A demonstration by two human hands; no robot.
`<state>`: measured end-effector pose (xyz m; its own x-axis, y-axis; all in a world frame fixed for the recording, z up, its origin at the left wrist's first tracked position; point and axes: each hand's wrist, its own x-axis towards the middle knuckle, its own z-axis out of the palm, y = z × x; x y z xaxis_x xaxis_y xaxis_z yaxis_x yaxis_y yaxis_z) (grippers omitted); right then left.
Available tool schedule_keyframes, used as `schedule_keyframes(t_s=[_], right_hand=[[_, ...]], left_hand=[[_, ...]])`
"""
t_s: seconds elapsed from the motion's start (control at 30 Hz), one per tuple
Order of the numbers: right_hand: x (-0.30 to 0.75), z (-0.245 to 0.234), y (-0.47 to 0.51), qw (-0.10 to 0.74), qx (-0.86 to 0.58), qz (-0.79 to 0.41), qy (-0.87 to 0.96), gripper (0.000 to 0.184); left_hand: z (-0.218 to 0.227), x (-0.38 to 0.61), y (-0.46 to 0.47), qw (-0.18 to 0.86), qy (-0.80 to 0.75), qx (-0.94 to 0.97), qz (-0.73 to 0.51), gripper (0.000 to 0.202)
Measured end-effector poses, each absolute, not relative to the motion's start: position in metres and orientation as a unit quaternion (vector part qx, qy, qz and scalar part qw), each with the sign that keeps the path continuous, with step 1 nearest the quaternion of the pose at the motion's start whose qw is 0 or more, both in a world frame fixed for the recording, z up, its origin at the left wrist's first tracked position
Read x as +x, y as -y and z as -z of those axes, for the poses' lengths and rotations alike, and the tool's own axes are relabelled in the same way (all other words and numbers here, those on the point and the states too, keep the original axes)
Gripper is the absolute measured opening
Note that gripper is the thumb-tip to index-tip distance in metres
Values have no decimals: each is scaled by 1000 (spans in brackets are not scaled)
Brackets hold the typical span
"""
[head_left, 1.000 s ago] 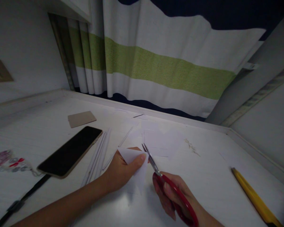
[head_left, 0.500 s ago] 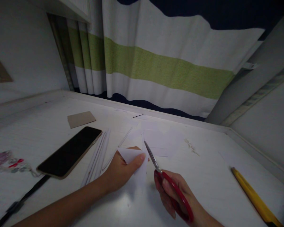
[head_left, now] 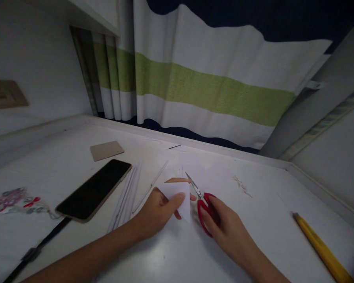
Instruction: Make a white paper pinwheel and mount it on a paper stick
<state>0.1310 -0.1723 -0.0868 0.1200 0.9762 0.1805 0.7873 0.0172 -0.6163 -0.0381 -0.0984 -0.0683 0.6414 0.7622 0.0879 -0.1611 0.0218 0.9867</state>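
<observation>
My left hand (head_left: pixel 159 209) pinches a small folded piece of white paper (head_left: pixel 177 196) between thumb and fingers, just above the white desk (head_left: pixel 253 236). My right hand (head_left: pixel 224 224) grips red-handled scissors (head_left: pixel 203 204), fingers through the loops. The short metal blades point up and left, with their tips at the paper's upper right edge. Whether the blades are parted is hard to tell. More white paper sheets (head_left: pixel 206 173) lie flat just beyond the scissors.
A black phone (head_left: pixel 94 190) lies left of my hands, with a dark cable (head_left: pixel 32 253), thin white paper strips (head_left: pixel 126 192) and a brown card (head_left: pixel 106 150) near it. A yellow pencil-like tool (head_left: pixel 320 247) lies at right. Small red and pink pieces (head_left: pixel 14 198) sit far left. A striped curtain (head_left: pixel 209 90) hangs behind.
My right hand moved up and left with the scissors, bringing the blades to the paper's edge. The handles now stand more upright. My left hand kept its pinch on the paper.
</observation>
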Motion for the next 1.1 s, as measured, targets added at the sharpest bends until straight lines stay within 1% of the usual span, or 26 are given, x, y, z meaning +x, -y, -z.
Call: schedule_keyframes(t_s=[0.1,0.2,0.33,0.4,0.63,0.77,0.87,0.93,1.0,1.03,1.1], right_hand=[[135,95,170,246,-691,-76,676,26],[139,103,169,217,-689,-41,690,30],[145,109,167,209,-676,-27,707,30],[145,109,167,211,-676,-26,706,28],[140,106,171,210,-680,-3,703,25],[142,110,171,183,-664,58,722,25],[144,112,169,162,-652,80,737,23],[144,110,169,171,-653,84,733,23],[142,105,172,204,-641,82,735,26],[140,101,174,224,-621,74,747,31],[136,95,179,255,-564,52,784,47]], left_hand=[[66,-38,98,694,-231,604,-316,39],[67,-37,97,704,-231,607,-287,37],[72,-36,96,689,-246,631,-259,26],[75,-35,95,677,-247,645,-254,25],[76,-35,93,638,-292,653,-285,35],[76,-36,91,644,-326,630,-287,49],[78,-37,90,647,-346,620,-277,59],[80,-37,88,650,-349,619,-269,64],[82,-36,88,649,-351,623,-260,67],[83,-35,88,647,-353,626,-255,67],[84,-34,90,641,-351,638,-244,64]])
